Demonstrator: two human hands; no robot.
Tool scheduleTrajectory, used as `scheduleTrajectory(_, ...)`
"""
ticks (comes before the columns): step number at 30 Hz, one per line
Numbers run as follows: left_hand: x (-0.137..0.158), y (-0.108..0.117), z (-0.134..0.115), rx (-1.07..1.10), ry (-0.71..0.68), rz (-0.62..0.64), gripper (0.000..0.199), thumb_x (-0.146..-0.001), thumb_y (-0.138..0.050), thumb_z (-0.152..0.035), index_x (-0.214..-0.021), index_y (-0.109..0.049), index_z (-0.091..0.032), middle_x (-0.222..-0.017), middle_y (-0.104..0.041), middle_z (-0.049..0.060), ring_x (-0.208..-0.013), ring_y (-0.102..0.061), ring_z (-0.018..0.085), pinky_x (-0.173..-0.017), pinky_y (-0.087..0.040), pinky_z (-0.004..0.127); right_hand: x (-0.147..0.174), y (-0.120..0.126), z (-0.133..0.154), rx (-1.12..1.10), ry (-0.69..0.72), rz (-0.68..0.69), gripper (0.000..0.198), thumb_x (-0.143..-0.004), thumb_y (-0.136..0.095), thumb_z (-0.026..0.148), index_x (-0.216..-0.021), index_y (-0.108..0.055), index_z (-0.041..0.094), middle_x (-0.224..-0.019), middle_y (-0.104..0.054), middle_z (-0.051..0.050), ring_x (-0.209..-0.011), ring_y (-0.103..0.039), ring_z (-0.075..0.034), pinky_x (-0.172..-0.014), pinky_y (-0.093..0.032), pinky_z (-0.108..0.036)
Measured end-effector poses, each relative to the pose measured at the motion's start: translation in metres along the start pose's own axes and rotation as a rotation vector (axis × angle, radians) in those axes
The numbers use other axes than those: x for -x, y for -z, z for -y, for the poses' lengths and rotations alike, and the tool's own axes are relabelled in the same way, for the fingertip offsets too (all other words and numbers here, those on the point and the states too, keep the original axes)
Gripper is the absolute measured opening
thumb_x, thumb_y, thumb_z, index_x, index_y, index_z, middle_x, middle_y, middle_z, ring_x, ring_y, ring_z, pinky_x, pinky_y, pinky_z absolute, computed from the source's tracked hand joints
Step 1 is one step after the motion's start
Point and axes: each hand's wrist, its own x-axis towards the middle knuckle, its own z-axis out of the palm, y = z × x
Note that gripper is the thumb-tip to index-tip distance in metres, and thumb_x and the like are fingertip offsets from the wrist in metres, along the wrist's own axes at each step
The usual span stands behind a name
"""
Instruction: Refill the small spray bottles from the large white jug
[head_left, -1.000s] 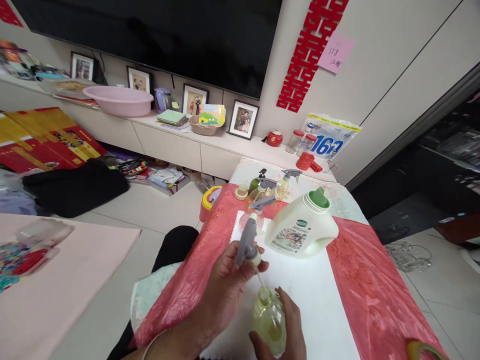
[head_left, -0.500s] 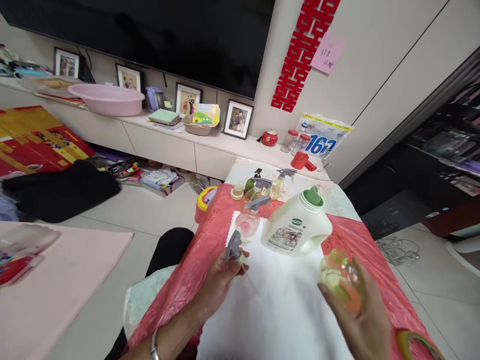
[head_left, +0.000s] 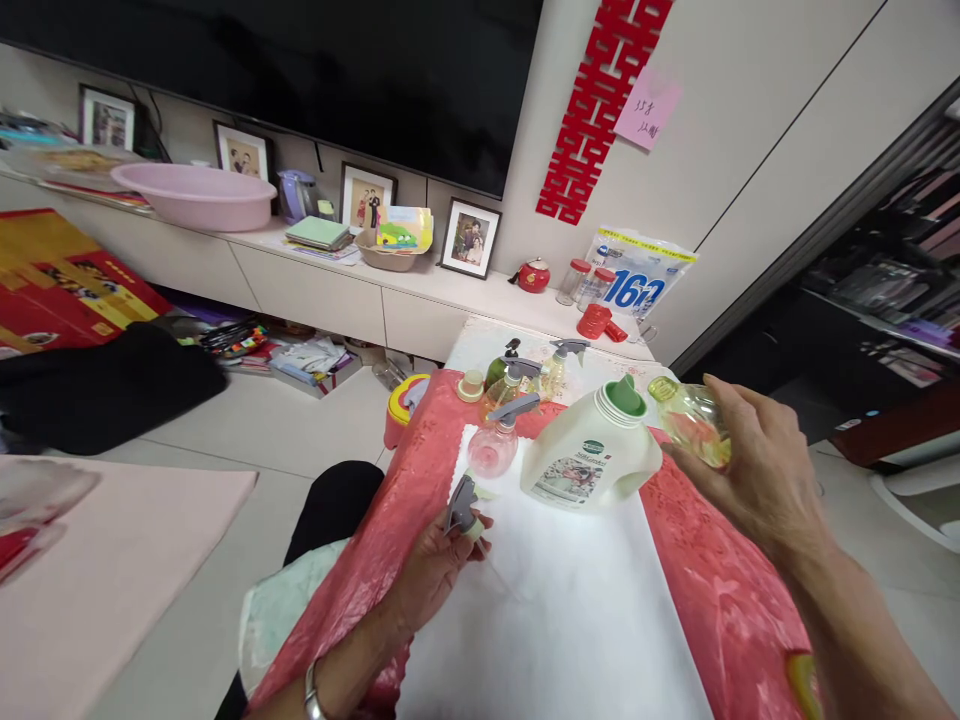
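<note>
We lose part of the yellow-tinted bottle point(head_left: 686, 412) behind the right hand point(head_left: 761, 460) | we get only a sliver of the tape roll point(head_left: 802, 683), cut by the bottom edge and right forearm point(head_left: 847, 600) | we see the green bottle point(head_left: 495, 372) half covered by the amber spray bottle point(head_left: 502, 393) | we cannot read small print point(head_left: 591, 459) on the detergent jug point(head_left: 585, 428)

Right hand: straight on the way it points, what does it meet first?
Likely the jug, near its green spout, met by the bottle the hand holds; depth is unclear.
</note>
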Motion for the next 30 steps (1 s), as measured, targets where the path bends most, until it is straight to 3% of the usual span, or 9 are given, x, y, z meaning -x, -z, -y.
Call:
scheduleTrajectory(5,0.0,0.0,0.0,0.004,0.018,-0.009,0.042,-0.072,-0.091,-0.038,-0.105,-0.071,-0.021,-0.106,-0.074,0.006,-0.081,-0.069,0.016,-0.078,-0.05,0.031,-0.016,0.011,-0.001,0.163,0.12,0.025,0.066,-0.108,-0.028,0.06,-0.147,-0.047,0.011,-0.134,-0.05,-0.015,-0.111,-0.049,-0.03,-0.078,-0.039,-0.036)
scheduleTrajectory(14,0.0,0.005,0.003,0.045,0.02,0.011,0.039,-0.076,-0.089,-0.03,-0.108,-0.071,-0.02,-0.108,-0.075,0.008,-0.083,-0.07,0.018,-0.08,-0.05,0.033,-0.033,0.021,0.0,0.26,0.24,0.107,0.049,-0.105,-0.038,0.043,-0.144,-0.044,0.015,-0.134,-0.049,-0.012,-0.116,-0.047,-0.029,-0.087,-0.04,-0.04)
scheduleTrajectory(30,-0.001,0.006,0.004,0.027,0.012,0.025,0.04,-0.075,-0.089,-0.035,-0.108,-0.071,-0.021,-0.107,-0.074,0.007,-0.083,-0.07,0.017,-0.08,-0.05,0.032,-0.044,0.029,0.002,0.329,0.289,0.155,0.047,-0.097,-0.051,0.028,-0.142,-0.051,0.016,-0.136,-0.049,-0.01,-0.119,-0.045,-0.028,-0.093,-0.038,-0.041)
